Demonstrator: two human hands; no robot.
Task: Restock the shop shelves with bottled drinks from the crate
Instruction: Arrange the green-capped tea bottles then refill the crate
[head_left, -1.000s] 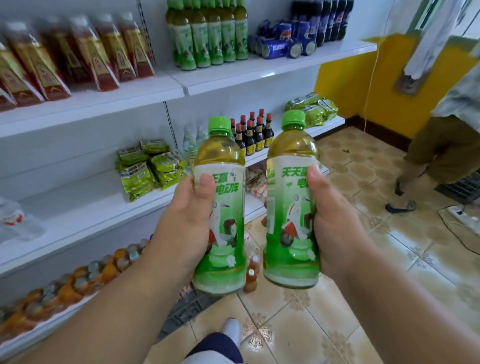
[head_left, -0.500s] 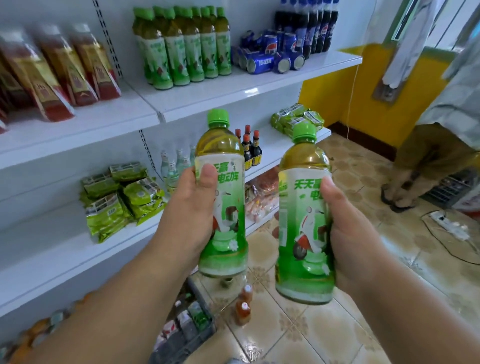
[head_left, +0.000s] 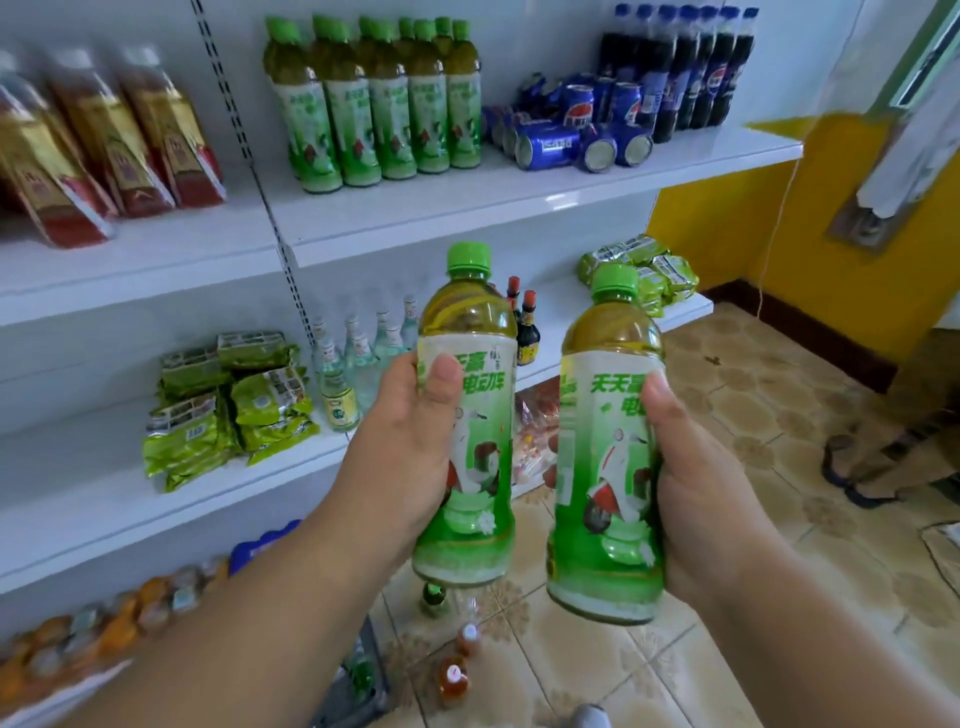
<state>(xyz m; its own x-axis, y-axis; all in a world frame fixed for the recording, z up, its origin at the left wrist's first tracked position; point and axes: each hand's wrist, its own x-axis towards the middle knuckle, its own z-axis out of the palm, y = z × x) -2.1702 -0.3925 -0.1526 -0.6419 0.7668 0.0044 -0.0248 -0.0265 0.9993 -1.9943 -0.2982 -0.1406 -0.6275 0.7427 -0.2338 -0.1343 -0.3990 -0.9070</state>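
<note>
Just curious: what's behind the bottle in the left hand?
Behind the left bottle, dark sauce bottles and clear bottles show on the shelf. Whatever sits directly behind it is hidden.

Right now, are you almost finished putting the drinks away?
Partly. A row of green tea bottles already stands on the top shelf. In hand: the left hand grips one bottle, and the right hand grips another, both upright and off the shelf. Those two are left to place. More bottles show low by the floor; I can't tell how many.
</note>
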